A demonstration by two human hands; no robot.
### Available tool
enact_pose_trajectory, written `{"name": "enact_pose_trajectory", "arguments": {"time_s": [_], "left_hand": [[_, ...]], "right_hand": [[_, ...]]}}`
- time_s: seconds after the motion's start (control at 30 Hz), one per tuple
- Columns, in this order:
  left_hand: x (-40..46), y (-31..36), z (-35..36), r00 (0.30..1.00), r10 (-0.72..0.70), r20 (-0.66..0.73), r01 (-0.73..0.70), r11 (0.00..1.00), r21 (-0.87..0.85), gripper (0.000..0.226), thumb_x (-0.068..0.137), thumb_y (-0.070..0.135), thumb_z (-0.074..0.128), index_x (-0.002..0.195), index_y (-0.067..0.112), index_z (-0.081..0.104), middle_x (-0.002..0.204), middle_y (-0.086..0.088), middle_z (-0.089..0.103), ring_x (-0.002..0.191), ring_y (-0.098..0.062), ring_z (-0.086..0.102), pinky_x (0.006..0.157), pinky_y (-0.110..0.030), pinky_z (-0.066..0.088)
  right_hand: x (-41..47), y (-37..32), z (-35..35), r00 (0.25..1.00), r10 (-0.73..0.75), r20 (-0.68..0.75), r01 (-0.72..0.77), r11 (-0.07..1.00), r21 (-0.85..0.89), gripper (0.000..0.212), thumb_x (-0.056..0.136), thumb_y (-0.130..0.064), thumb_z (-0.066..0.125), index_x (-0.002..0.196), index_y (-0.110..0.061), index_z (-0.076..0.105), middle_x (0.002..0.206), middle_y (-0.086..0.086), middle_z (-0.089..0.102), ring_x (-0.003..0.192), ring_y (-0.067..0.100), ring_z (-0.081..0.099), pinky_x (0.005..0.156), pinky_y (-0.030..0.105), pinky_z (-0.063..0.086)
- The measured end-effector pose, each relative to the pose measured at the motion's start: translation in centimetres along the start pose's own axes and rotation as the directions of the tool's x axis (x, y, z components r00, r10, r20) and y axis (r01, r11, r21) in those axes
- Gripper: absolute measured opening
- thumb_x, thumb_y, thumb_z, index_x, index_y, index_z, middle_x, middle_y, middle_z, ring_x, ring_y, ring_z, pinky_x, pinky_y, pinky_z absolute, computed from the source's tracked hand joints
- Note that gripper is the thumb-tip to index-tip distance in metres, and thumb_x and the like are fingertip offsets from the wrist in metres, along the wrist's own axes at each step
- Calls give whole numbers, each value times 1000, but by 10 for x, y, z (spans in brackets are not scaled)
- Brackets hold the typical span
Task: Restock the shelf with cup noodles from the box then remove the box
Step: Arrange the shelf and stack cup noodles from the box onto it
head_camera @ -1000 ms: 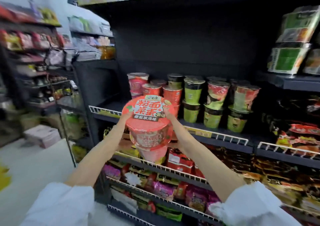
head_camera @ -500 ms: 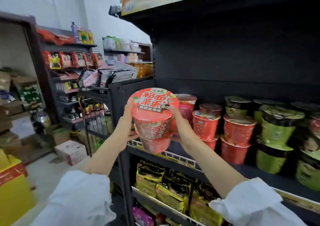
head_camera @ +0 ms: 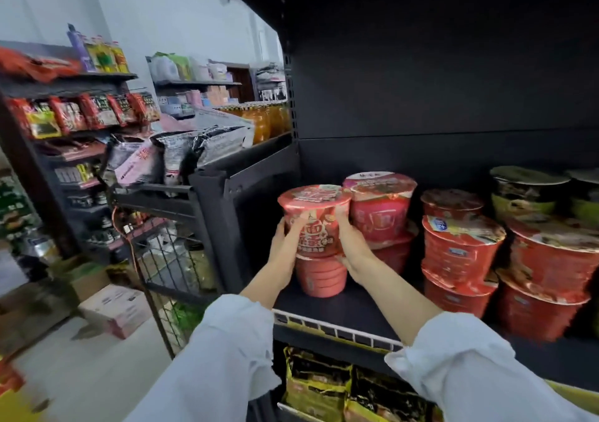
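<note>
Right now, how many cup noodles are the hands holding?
2: the upper cup gripped by the left hand and right hand, stacked on the lower cup.

Showing two hands [head_camera: 285,243] gripping two stacked pink cups [head_camera: 314,224], beside six red cups [head_camera: 460,246] and two green cups [head_camera: 528,191].

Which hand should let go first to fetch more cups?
Probably the left hand. It grips the stacked red cups on their open, outer side, with nothing beside it. The right hand is wedged against the neighbouring pink cups and can steady the stack meanwhile.
</note>
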State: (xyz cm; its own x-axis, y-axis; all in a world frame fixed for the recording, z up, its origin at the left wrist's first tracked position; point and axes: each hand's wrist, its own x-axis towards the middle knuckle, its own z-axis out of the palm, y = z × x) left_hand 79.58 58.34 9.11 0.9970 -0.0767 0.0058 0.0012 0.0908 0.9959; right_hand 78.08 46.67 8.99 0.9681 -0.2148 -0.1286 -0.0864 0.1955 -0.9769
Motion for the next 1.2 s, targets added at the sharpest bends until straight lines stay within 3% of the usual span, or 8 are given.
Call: {"name": "enact_pose_trajectory", "arguments": {"time_s": [0.1,0.27,0.37,0.63,0.77,0.87,1.0,1.2], "left_hand": [[29,-14,-4,998,67,15,-69,987,148,95,60,63,65,144,30,33,130,1,58,114,-15,58,101,-37,46],[73,-20,-13,998,54,37,-59,987,147,84,72,45,72,145,28,33,132,2,56,116,-16,56,102,-37,44],[86,-25,-12,998,29,-47,-20,983,183,71,84,27,68,145,18,33,132,-1,54,119,-20,54,102,-37,44],[53,-18,9,958,126,-258,0,900,436,55,84,23,66,131,5,43,128,-16,53,115,-29,54,97,-32,42],[7,-6,30,964,210,-164,-102,859,502,29,87,12,59,115,6,59,116,-11,62,109,-24,57,87,-25,42],[-38,4,52,968,252,-1,-206,793,573,20,89,9,55,105,7,66,108,-10,67,104,-22,60,90,-30,46],[-117,-4,87,958,284,47,-256,768,587,16,92,16,55,96,9,68,96,-8,71,92,-24,66,86,-37,51],[-250,-34,158,958,283,42,-260,800,540,16,94,19,51,84,17,63,84,-7,71,76,-23,68,79,-42,54]], "right_hand": [[21,6,6,998,-51,38,54,995,-84,83,78,-68,51,144,-19,35,142,-2,47,130,20,45,109,42,36],[59,20,13,996,-51,67,67,963,-263,40,89,-21,52,129,-20,50,122,3,61,115,24,58,102,43,45],[65,26,15,997,-53,62,72,928,-364,36,88,-13,48,123,-15,57,114,6,65,105,25,63,99,45,48],[11,5,-6,997,-74,30,80,918,-388,37,93,-11,48,130,-11,52,120,5,58,109,19,56,100,40,47],[-36,-12,-28,991,-113,66,131,906,-403,29,96,-9,44,122,-11,57,110,2,55,112,22,56,92,37,49],[-74,-18,-56,971,-224,87,238,848,-474,25,94,-10,48,112,-15,65,110,2,63,106,22,61,92,37,49],[-138,-13,-117,939,-342,29,297,769,-566,22,89,-12,52,80,-26,66,94,3,71,93,21,66,87,41,52],[-245,9,-218,939,-341,33,280,709,-647,18,93,-14,52,86,-12,68,84,3,71,82,20,67,84,41,54]]}}
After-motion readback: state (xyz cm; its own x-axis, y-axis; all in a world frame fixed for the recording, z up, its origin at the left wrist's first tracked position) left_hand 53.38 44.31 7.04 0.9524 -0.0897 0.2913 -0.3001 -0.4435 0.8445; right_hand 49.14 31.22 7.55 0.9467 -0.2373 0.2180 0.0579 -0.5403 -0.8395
